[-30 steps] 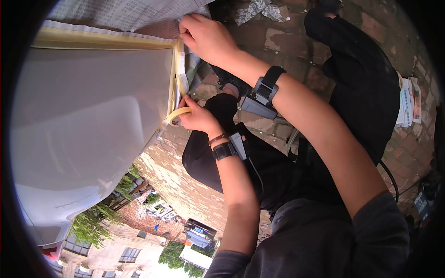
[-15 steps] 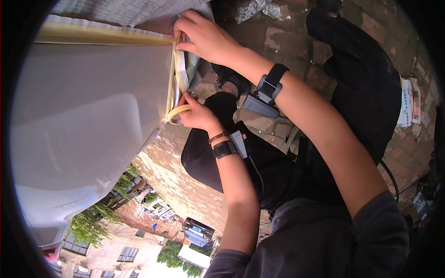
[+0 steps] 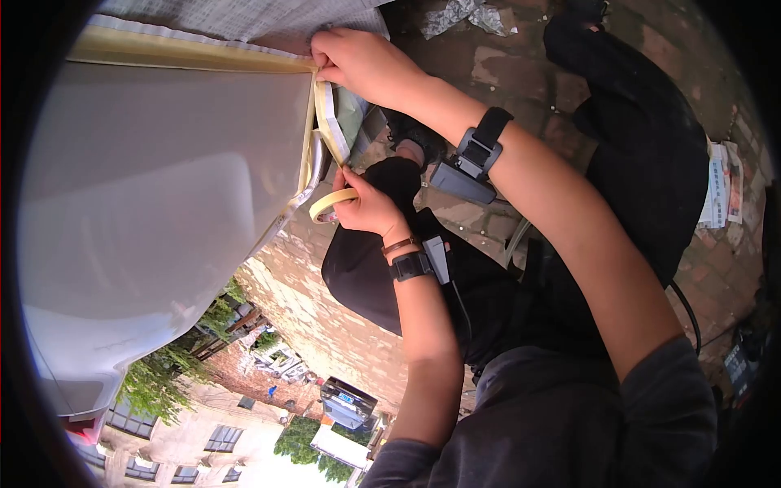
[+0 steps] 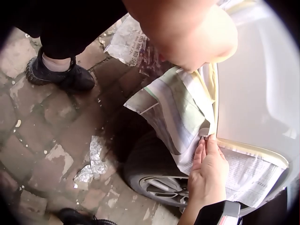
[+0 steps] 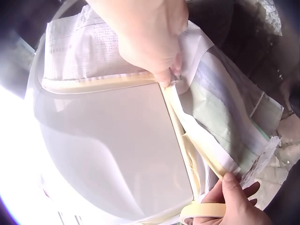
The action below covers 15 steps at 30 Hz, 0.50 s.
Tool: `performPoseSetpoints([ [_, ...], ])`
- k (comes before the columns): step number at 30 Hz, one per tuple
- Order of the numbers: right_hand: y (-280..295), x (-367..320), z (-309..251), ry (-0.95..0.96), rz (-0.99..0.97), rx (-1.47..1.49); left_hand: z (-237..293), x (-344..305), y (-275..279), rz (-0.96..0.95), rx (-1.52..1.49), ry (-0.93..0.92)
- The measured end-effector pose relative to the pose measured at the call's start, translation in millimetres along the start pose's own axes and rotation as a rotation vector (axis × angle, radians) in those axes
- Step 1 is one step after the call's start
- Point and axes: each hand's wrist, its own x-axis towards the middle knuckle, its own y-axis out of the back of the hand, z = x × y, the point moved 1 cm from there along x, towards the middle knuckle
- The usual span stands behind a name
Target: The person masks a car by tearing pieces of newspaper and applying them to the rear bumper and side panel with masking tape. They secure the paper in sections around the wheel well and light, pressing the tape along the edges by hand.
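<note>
In the head view, the right hand (image 3: 370,207), fingers curled and nearly closed, holds a pale-yellow ring-shaped tape roll (image 3: 333,198) at centre-left—its thumb pinching a yellow-edged paper strip (image 3: 331,130). Toward upper left, the left hand (image 3: 370,65) pinches the strip's other end, fingertips closed, at the corner of a glossy pale-grey curved panel (image 3: 146,179). Printed newspaper (image 3: 244,20) lies beyond—top left.
</note>
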Motion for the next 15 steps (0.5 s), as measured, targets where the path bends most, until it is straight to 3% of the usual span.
performPoseSetpoints([
  [2, -2, 0, -1, 0.002, 0.005, -0.003, 0, -2, 2, 0.027, 0.038, -0.090],
  [6, 0, -1, -2, -0.015, 0.003, -0.003, -3, 3, 7, -0.002, 0.119, -0.027],
  [9, 0, 2, -1, -0.026, -0.012, 0.005, -7, 7, 10, -0.005, 0.031, -0.107],
  [15, 6, -11, -3, 0.004, -0.074, 0.053, -11, 15, 8, -0.059, -0.046, 0.007],
])
